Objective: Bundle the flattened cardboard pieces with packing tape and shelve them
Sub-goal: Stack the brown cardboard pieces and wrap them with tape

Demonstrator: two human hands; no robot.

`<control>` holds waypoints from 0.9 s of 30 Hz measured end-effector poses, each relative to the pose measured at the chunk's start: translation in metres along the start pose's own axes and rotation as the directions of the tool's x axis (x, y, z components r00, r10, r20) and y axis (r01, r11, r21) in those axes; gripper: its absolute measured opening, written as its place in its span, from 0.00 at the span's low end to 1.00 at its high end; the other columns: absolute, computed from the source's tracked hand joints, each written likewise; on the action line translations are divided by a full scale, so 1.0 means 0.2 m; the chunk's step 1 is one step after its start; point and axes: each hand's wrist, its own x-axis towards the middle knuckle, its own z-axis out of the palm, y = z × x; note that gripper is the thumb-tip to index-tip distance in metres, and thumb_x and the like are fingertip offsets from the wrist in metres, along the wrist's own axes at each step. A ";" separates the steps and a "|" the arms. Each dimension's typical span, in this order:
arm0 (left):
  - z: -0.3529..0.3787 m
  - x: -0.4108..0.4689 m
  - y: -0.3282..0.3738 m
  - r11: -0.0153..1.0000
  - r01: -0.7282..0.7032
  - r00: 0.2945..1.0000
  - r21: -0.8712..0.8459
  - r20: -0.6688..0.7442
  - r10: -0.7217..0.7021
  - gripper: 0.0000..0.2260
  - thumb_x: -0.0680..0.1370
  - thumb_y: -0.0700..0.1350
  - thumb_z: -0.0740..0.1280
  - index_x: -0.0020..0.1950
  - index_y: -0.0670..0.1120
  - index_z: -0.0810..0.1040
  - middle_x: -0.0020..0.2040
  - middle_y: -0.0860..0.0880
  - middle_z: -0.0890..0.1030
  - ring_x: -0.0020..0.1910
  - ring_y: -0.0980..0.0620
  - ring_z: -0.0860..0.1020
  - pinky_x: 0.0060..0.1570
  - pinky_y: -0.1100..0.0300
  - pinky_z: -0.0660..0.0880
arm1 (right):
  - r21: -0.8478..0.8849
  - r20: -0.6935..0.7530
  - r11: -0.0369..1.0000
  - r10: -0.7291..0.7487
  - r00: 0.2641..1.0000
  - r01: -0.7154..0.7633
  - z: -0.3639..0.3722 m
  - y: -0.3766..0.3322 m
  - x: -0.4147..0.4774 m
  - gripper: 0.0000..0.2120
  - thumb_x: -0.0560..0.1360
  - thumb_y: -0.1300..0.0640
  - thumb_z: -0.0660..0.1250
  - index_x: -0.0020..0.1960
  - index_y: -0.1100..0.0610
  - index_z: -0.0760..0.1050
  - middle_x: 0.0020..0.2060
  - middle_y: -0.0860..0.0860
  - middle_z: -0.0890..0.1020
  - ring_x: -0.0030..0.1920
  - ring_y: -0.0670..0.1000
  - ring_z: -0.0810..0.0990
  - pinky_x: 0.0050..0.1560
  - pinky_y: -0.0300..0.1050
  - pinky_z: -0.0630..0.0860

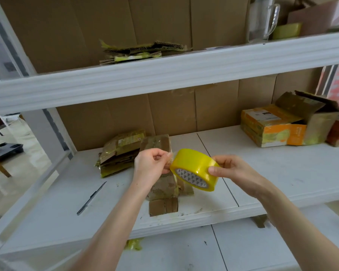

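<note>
Head view. Centre of frame: the right hand [229, 169] holds the yellow packing tape roll [194, 167], thumb on the near rim, fingers curled round the far side. The left hand [151, 165] pinches the tape's free end [169, 160] between thumb and forefinger at the roll's upper left edge; hardly any tape is drawn out. Step, as I read it: starting the tape, with none yet laid on the pile. The flattened cardboard pieces [162, 187] lie on the middle shelf [282, 173] just below and behind the hands, partly hidden; a smaller piece [162, 207] sits at the front edge. A taped stack [119, 155] lies just left of them, and a taped bundle [139, 51] rests on the upper shelf, upper centre-left. The next move likely calls for pulling out a length, sticking the end to the pile and wrapping it round; thin film may fold onto itself. A knife [91, 198] lies lower left on the shelf, apart from the pile, for cutting. Surface: white shelf boards, scuffed, flecked with tape scraps; brown cardboard sheets line the back. Right: opened orange printed boxes [272, 130]. Upper right: a clear glass jug [262, 18]. Left edge: pale floor and wooden furniture legs.
</note>
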 end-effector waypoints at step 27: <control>-0.32 -0.10 -0.16 0.998 0.004 0.974 -0.060 -0.227 -0.017 0.09 0.77 0.41 0.68 0.39 0.52 0.80 0.35 0.52 0.81 0.33 0.64 0.77 0.27 0.69 0.74 | -0.256 0.056 0.961 0.127 0.990 -0.108 -0.01 0.02 -0.04 0.20 0.66 0.40 0.71 0.50 0.53 0.82 0.43 0.49 0.84 0.45 0.49 0.83 0.45 0.38 0.79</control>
